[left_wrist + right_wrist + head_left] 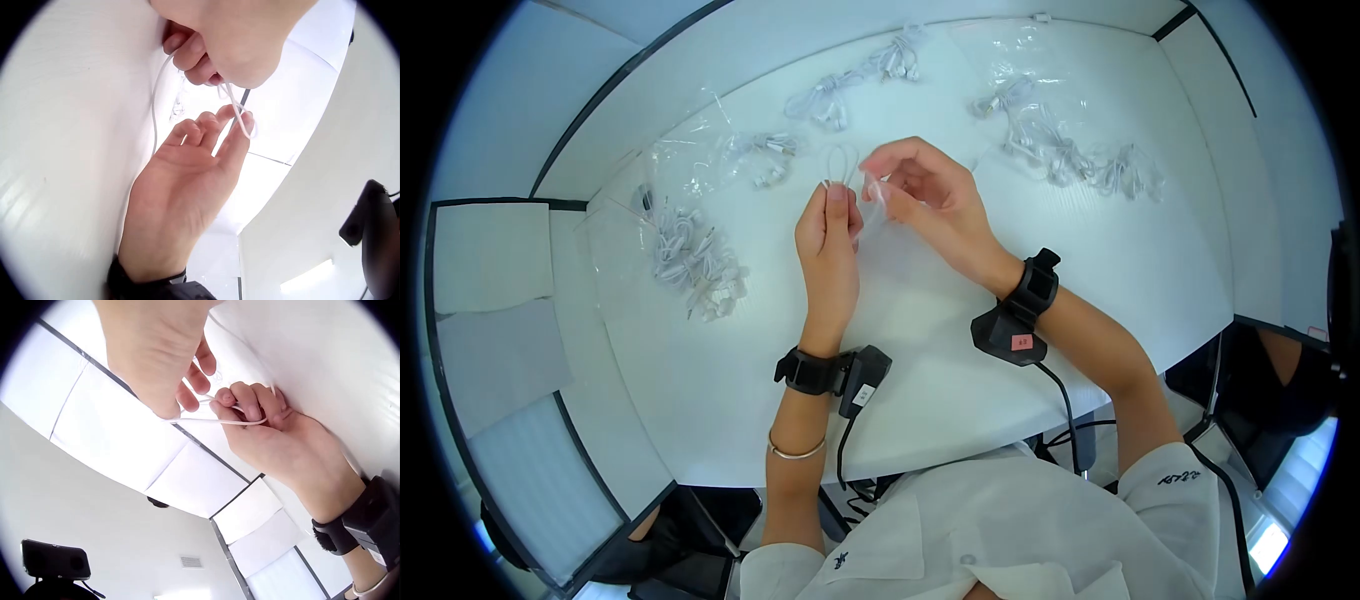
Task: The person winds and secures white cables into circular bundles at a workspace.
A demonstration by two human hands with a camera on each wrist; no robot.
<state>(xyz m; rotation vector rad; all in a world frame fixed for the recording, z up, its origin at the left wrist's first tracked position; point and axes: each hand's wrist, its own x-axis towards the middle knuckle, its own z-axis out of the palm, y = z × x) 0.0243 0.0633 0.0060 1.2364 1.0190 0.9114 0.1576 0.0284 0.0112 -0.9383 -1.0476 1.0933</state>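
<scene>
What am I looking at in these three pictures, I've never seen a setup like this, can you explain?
There's no machine working here, just a person's bare left hand and bare right hand, with a black, boxy camera strapped to each wrist. The wide picture comes from a camera worn on the head, looking down; the two others come from the left and right wrist cameras. On the white table lie bundles of white cable and clear plastic bags. The left hand grips a thin, looped white cable; its loop reaches the right hand's fingertips, but whether they pinch it is hard to tell.
</scene>
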